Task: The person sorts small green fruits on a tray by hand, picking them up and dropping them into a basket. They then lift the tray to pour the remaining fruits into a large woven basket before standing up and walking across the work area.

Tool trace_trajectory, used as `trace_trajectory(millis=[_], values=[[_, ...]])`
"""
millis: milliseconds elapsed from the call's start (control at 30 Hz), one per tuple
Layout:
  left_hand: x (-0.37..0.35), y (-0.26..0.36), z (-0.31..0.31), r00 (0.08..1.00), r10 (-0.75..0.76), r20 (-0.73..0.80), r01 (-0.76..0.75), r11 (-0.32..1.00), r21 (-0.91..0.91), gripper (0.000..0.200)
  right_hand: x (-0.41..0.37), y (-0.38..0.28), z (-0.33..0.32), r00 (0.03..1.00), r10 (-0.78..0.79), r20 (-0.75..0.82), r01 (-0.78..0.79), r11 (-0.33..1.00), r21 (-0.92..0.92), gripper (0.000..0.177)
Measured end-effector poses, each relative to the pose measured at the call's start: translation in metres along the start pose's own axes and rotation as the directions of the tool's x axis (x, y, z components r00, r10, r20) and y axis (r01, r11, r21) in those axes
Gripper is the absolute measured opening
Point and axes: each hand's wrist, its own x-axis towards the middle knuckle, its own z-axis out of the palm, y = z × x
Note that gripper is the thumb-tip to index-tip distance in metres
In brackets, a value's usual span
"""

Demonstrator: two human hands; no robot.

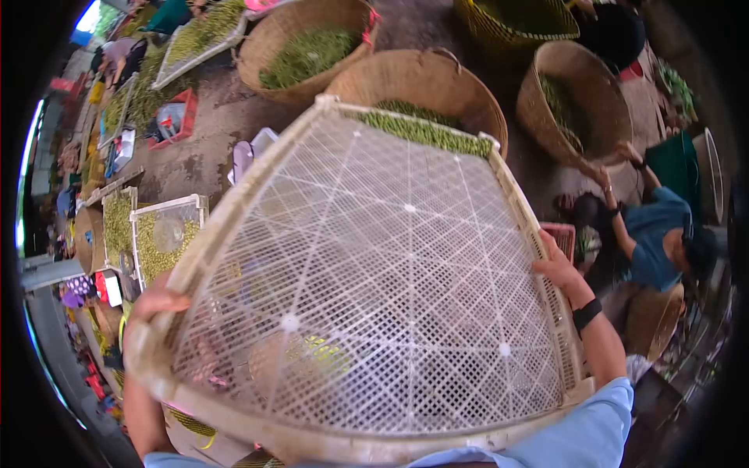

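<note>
A large white plastic mesh tray (409,257) fills the middle of the view, its far edge reaching over a round woven basket (421,82). Along that far edge lies a band of small green buds or pods (429,134); more green pieces (413,111) show inside the basket beyond. My left hand (152,306) is closed around the tray's left rim near the close corner. On the opposite side, my right hand (563,269), with a black band at the wrist, grips the right rim. Most of the mesh surface is bare.
Another woven basket (257,51) with greens stands behind on the left, and a third (577,97) on the right. A person in a blue shirt (659,226) reaches to that third basket. Left are a red crate (189,117) and filled trays (168,234).
</note>
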Motion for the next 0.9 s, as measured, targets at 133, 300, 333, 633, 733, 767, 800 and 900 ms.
trace_trajectory(millis=[133, 300, 333, 633, 733, 767, 800, 900], values=[[0.013, -0.021, -0.048, 1.0, -0.022, 0.011, 0.019, 0.987, 0.16, 0.063, -0.003, -0.01, 0.019, 0.993, 0.074, 0.09, -0.07, 0.996, -0.048, 0.083], [-0.014, 0.007, -0.01, 1.0, 0.008, 0.006, -0.008, 0.999, 0.041, 0.061, 0.014, 0.004, 0.048, 0.989, 0.065, 0.135, -0.07, 0.997, 0.032, 0.084], [-0.007, 0.005, -0.024, 0.997, 0.054, -0.054, -0.051, 0.997, 0.059, 0.059, 0.021, 0.012, 0.052, 0.995, 0.023, 0.099, -0.027, 0.999, 0.04, 0.083], [-0.053, 0.019, -0.004, 0.927, 0.371, -0.059, -0.338, 0.891, 0.303, 0.041, -0.015, -0.019, 0.024, 0.994, 0.038, 0.1, -0.044, 0.997, 0.062, 0.065], [-0.059, -0.013, 0.007, 0.851, 0.186, -0.492, -0.126, 0.98, 0.151, 0.057, -0.001, 0.038, 0.049, 0.997, -0.035, 0.074, 0.041, 0.996, -0.08, 0.069], [-0.053, -0.006, 0.013, 0.92, 0.098, -0.38, -0.05, 0.99, 0.134, 0.058, 0.009, 0.042, 0.052, 0.995, -0.089, 0.045, 0.094, 0.987, -0.128, 0.069], [-0.06, 0.006, 0.007, 0.951, 0.087, -0.298, -0.057, 0.992, 0.109, 0.055, 0.014, 0.015, 0.057, 0.993, -0.113, 0.033, 0.117, 0.984, -0.138, 0.069], [-0.078, 0.018, 0.029, 0.991, 0.04, -0.129, -0.046, 0.998, -0.04, 0.052, 0.003, 0.004, 0.059, 0.987, 0.014, 0.16, -0.026, 0.997, 0.077, 0.067]])
